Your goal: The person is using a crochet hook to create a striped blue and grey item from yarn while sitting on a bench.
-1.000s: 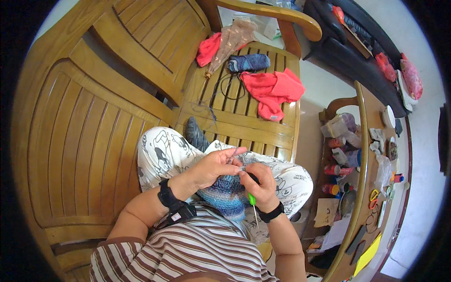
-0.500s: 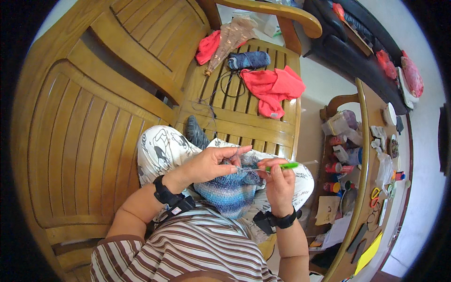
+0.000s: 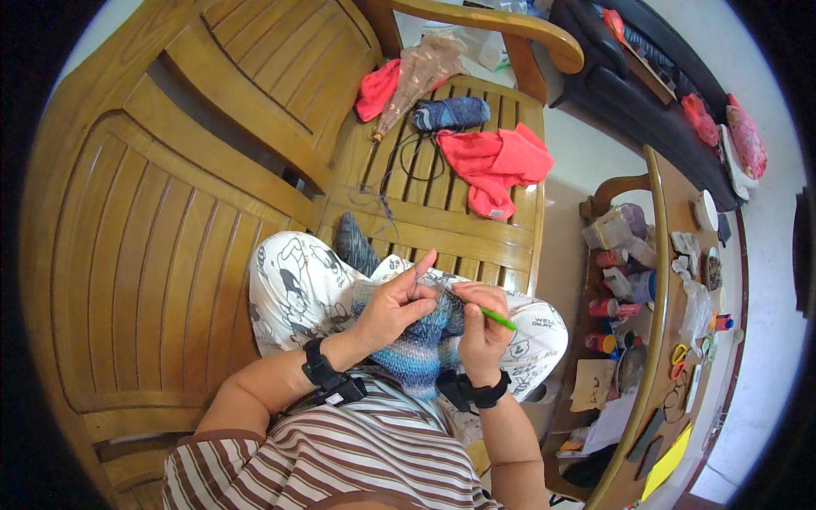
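Observation:
A crocheted or knitted piece (image 3: 408, 359) in banded blue, grey and white yarn lies in my lap. My left hand (image 3: 391, 310) is closed on its upper edge, index finger raised with a strand of yarn by it. My right hand (image 3: 483, 333) grips a hook with a green handle (image 3: 500, 320); its tip goes in at the edge of the work, hidden behind the fingers. The yarn runs back over the seat toward a blue yarn skein (image 3: 451, 113) and a looped dark cord (image 3: 422, 157).
Pink-red cloth (image 3: 501, 170) and a brown folded umbrella (image 3: 412, 81) lie on the slatted wooden bench (image 3: 501, 242). To the right stands a wooden table (image 3: 650, 340) with crowded shelf, orange-handled scissors (image 3: 677, 361) and a white bowl (image 3: 705, 209). A black sofa (image 3: 612, 102) is beyond.
My right hand has moved left, close against my left hand, and the green handle now tilts down to the right. My left index finger has lifted from level to pointing up.

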{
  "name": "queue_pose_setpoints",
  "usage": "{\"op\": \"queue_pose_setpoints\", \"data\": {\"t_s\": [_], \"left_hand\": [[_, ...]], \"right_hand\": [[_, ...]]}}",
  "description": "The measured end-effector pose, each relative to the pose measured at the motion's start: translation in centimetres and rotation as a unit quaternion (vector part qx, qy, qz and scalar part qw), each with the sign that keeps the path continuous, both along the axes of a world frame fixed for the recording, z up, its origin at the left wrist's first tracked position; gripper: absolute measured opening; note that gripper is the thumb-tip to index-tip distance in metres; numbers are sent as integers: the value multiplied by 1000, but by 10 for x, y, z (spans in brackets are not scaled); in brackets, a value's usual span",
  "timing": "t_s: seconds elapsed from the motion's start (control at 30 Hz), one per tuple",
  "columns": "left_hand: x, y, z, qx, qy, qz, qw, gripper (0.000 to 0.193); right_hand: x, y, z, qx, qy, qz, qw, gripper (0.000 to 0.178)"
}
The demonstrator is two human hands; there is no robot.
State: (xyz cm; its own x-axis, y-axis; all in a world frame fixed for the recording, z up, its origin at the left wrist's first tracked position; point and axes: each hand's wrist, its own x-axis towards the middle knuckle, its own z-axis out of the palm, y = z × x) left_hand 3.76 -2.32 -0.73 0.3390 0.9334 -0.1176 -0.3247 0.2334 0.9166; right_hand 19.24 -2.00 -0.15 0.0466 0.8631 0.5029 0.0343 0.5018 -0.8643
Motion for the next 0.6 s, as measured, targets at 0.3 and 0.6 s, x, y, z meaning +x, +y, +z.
{"op": "queue_pose_setpoints", "data": {"t_s": [0.3,0.6], "left_hand": [[0,12,7,-88,-128,2,988,82],[-19,31,12,-158,-150,-154,964,81]], "right_hand": [[6,2,1,180,-312,-34,932,39],[36,2,18,28,-49,132,990,10]]}}
